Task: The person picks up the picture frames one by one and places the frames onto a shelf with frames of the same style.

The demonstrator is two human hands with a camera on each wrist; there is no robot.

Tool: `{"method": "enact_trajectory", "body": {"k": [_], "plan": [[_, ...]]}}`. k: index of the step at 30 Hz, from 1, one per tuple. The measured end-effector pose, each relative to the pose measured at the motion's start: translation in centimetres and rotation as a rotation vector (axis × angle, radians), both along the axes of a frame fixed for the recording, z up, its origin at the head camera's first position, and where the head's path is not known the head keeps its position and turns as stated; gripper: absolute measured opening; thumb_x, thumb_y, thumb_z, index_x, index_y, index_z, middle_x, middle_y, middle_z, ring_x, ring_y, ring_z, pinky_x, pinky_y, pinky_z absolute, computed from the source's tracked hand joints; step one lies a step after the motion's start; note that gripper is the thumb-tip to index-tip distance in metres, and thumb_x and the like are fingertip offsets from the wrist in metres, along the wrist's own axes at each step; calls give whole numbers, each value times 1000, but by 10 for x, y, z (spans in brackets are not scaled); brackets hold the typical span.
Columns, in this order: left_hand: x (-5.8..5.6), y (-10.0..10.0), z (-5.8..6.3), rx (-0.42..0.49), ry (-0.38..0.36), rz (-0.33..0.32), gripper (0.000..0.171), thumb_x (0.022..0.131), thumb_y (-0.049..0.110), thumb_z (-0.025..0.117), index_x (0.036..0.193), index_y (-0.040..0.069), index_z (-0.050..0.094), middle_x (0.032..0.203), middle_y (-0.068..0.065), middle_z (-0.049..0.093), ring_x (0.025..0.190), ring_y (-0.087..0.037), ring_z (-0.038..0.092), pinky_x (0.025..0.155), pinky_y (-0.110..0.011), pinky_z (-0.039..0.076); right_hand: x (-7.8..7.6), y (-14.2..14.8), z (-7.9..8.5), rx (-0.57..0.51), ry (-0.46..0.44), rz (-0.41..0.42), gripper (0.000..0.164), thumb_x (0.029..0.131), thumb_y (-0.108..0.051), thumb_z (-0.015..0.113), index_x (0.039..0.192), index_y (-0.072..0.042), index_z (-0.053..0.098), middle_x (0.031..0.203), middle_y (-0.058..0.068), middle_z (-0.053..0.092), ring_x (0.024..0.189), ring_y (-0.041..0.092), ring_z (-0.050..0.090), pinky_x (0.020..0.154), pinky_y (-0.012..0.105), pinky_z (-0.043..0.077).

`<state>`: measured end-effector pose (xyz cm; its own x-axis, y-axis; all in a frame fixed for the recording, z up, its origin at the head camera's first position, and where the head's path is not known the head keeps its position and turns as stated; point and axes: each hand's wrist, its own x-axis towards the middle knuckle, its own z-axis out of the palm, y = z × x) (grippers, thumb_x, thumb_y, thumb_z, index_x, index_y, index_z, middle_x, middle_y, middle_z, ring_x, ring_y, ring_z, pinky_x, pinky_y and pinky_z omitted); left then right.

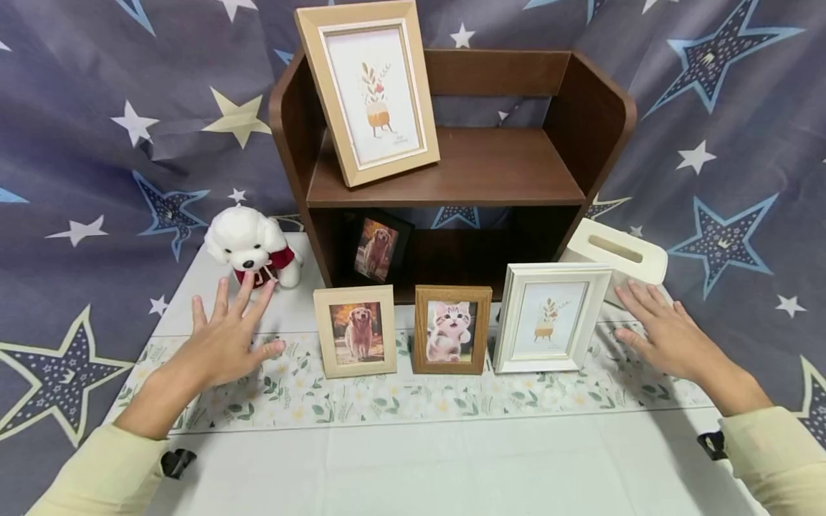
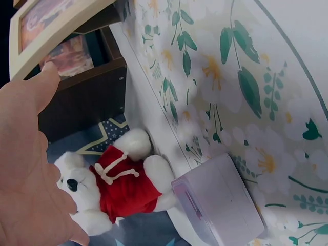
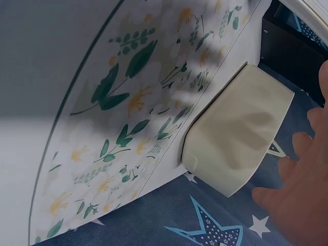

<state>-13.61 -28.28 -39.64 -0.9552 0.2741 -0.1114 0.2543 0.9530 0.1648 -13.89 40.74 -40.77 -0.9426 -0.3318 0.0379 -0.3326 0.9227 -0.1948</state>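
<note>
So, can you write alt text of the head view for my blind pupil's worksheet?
A person's left hand and right hand, fingers extended, flank a framed golden retriever photo, framed kitten photo and white-framed plant print. Behind, between a white plush dog and cream tissue box, a brown two-tier shelf holds a tan frame and a dark frame.

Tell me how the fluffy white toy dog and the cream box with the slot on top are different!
The fluffy white toy dog looks furry; the cream slotted box looks smooth. The dog wears a red shirt; the box is plain. The dog is left of the dark brown shelf, the box right. Both are on the white-covered table.
</note>
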Motion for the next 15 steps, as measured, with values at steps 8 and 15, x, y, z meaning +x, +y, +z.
{"method": "enact_trajectory", "body": {"k": [8, 15], "plan": [[-2, -1, -1, 0, 2, -4, 101, 97, 61, 56, 165, 21, -7, 168, -22, -19, 148, -57, -22, 105, -86, -15, 3, 2, -5, -6, -3, -12, 76, 105, -37, 54, 165, -14, 14, 168, 25, 14, 155, 51, 7, 115, 79, 8], [-5, 0, 2, 3, 20, -11, 100, 97, 65, 52, 165, 19, -6, 168, -21, -21, 148, -57, -22, 105, -86, -14, 0, 2, -5, -11, 14, -7, 76, 105, -37, 55, 165, -15, 15, 169, 24, 15, 155, 49, 7, 115, 79, 8]]}}
